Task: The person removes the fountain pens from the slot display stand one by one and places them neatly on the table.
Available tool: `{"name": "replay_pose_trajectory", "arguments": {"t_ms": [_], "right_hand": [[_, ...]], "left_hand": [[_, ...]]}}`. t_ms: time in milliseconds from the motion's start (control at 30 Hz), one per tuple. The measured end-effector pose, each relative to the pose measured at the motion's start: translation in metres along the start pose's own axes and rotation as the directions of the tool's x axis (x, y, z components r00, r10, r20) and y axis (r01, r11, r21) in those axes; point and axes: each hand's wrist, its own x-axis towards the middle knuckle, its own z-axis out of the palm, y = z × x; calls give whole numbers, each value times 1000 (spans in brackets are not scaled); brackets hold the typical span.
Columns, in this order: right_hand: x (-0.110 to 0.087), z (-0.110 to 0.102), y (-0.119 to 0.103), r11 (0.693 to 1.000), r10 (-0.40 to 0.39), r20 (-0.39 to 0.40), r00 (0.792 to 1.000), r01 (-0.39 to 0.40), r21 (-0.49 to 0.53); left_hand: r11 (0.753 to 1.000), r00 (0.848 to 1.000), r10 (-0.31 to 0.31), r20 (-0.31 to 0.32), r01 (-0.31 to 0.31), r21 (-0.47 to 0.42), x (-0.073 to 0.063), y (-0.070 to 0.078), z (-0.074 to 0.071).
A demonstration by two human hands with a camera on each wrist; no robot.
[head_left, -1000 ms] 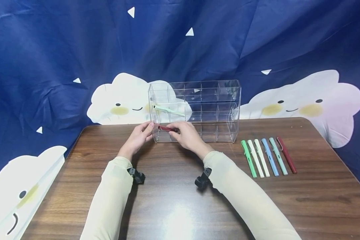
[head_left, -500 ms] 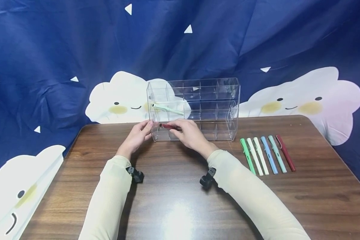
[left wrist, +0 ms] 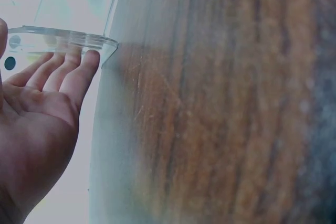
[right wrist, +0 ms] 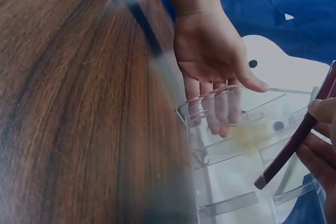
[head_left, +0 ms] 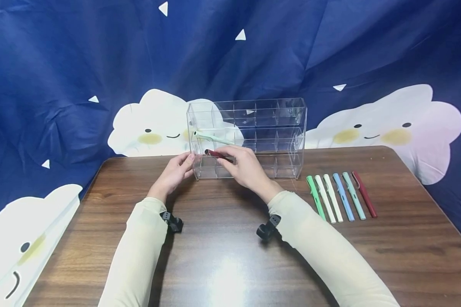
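Note:
A clear acrylic compartment rack (head_left: 269, 172) stands near the table's back edge. My left hand (head_left: 173, 175) is at its left side; in the left wrist view the straight fingers of that hand (left wrist: 39, 124) lie against the clear wall. My right hand (head_left: 249, 167) pinches a dark red pen (head_left: 216, 154) in front of the rack's lower left part. Seen from the right wrist, the red pen (right wrist: 287, 156) slants between thumb and fingers, its far end over the compartments. A pale green pen (head_left: 214, 138) lies tilted in the middle tier at the left.
Right of the rack, several capped pens lie side by side on the wooden table (head_left: 215, 238): a bright green pen (head_left: 316, 197), two whitish pens, a blue pen (head_left: 343, 197), a teal pen and another dark red pen (head_left: 364, 194). A blue cloud-patterned curtain (head_left: 276, 47) hangs behind.
My right hand has raised the dark red pen from the bottom tier's level to just below the pale green pen, shifting slightly right. My left hand stays at the rack's side.

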Motion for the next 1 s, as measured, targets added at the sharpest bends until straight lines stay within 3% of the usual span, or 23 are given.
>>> {"name": "replay_pose_trajectory", "arguments": {"t_ms": [200, 633, 1000], "right_hand": [[-1, -12, -3, 1000, -26, 3, 1000, 26, 16], [-7, -34, -1, 997, -81, -89, 993, 82, 9], [-16, -46, 2, 999, -37, -129, 991, 40, 14]], "left_hand": [[1000, 1000, 26, 15, -26, 7, -1, -1, -1], [998, 998, 61, 24, -61, -15, 1, -3, -1], [998, 998, 57, 22, -57, -2, -1, -2, 0]]}}
